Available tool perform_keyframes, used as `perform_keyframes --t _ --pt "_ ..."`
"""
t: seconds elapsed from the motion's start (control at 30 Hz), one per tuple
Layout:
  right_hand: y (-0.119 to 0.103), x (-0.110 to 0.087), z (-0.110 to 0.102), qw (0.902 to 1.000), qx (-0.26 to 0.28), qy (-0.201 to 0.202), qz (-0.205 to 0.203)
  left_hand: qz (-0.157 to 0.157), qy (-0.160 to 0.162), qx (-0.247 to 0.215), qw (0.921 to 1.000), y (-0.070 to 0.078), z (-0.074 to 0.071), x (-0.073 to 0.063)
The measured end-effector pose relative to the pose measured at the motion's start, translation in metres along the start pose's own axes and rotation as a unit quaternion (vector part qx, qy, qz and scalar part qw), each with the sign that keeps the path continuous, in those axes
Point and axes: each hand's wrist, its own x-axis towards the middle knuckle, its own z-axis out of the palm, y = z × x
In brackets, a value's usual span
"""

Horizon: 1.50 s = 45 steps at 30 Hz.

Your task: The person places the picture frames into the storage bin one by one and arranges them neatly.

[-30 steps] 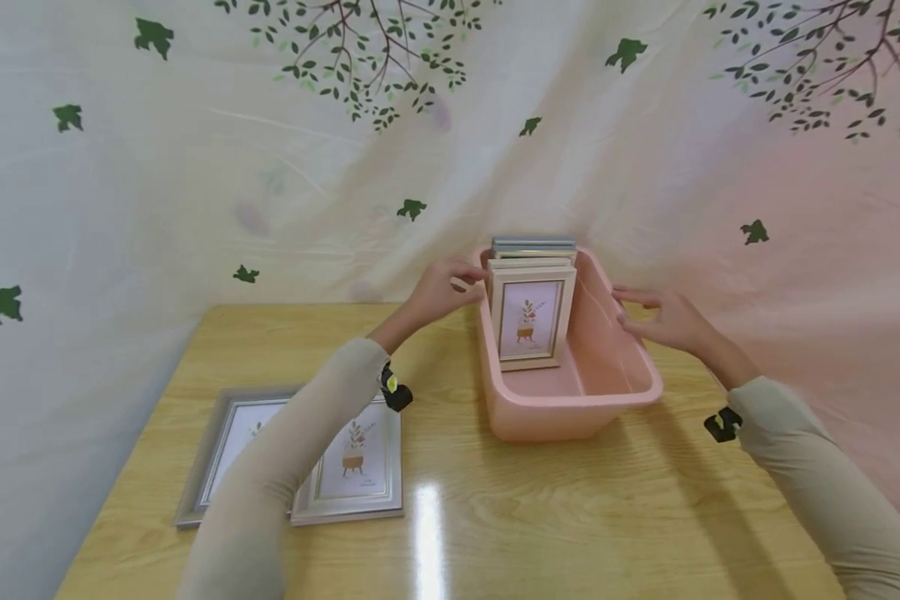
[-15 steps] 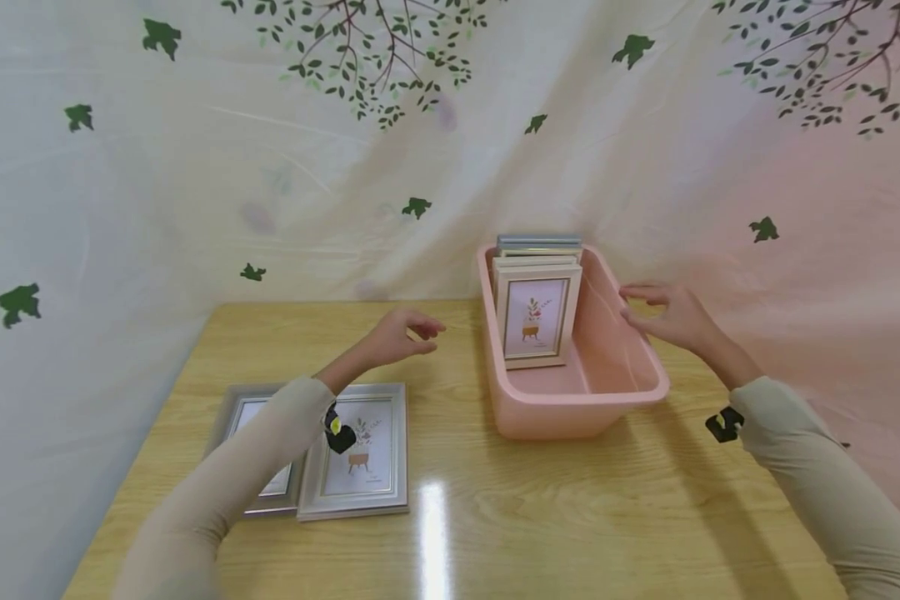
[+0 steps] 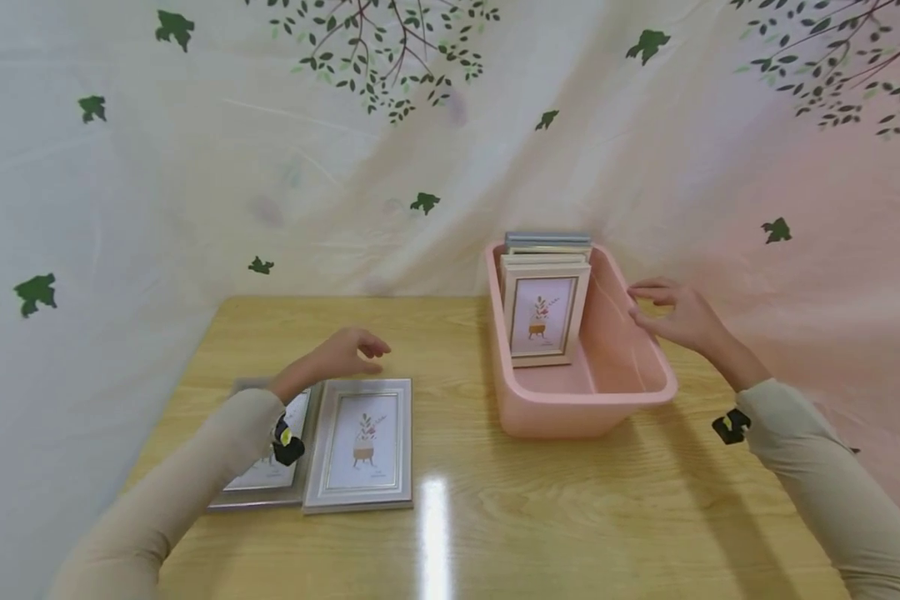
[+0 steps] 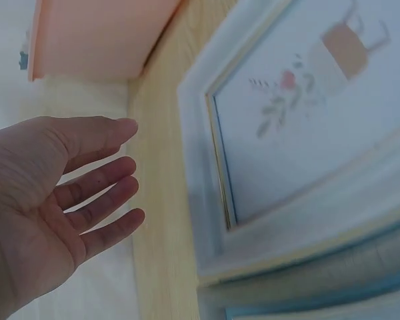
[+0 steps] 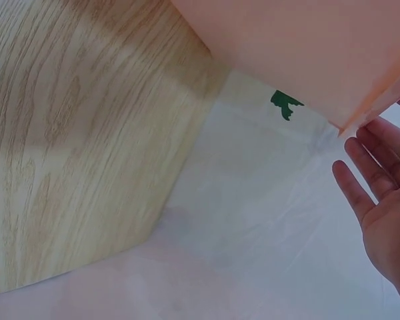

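A pink plastic bin (image 3: 555, 417) stands at the right of the table. Several picture frames (image 3: 542, 321) stand upright inside it, along its left side. My left hand (image 3: 339, 353) hovers just behind the light silver picture frame (image 3: 401, 442) lying flat on the table. In the left wrist view its fingers are spread and relaxed, with nothing between them and the frame (image 4: 200, 200) beside them. Partly beneath the left forearm lies a darker silver frame (image 3: 258, 502). My right hand (image 3: 678, 315) touches the bin's right rim with its fingertips; in the right wrist view those fingers look nearly straight.
The wooden table (image 3: 510, 517) reaches back to a pale cloth backdrop (image 3: 330, 192) printed with leaves and birds. Bare tabletop lies between the flat frames and the bin. The bin's walls rise around the standing frames.
My left hand has left the bin's left rim and moved left and toward me, to just behind the flat frames. The right hand stays at the bin's right rim.
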Motion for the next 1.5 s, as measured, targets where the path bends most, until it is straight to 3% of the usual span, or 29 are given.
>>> perform_keyframes --t 0.4,0.8,1.03,1.3,1.5 --pt "-0.002 0.000 -0.011 0.9985 -0.005 -0.035 0.042 -0.072 -0.068 0.025 0.9948 -0.026 -0.009 -0.023" --pt "-0.004 -0.003 -0.016 0.9948 0.003 -0.076 0.067 -0.051 -0.080 -0.007 0.9955 -0.037 -0.001 -0.023" --pt "-0.005 0.000 -0.016 0.9899 -0.005 -0.116 0.082 -0.053 -0.081 0.008 0.9953 -0.037 0.001 -0.023" --pt "-0.007 0.000 -0.015 0.9908 -0.002 -0.113 0.074 -0.080 -0.086 0.009 0.9930 -0.040 0.003 -0.020" --pt "-0.008 -0.002 -0.015 0.9905 0.000 -0.112 0.079 -0.072 -0.080 0.013 0.9940 -0.039 0.002 -0.020"
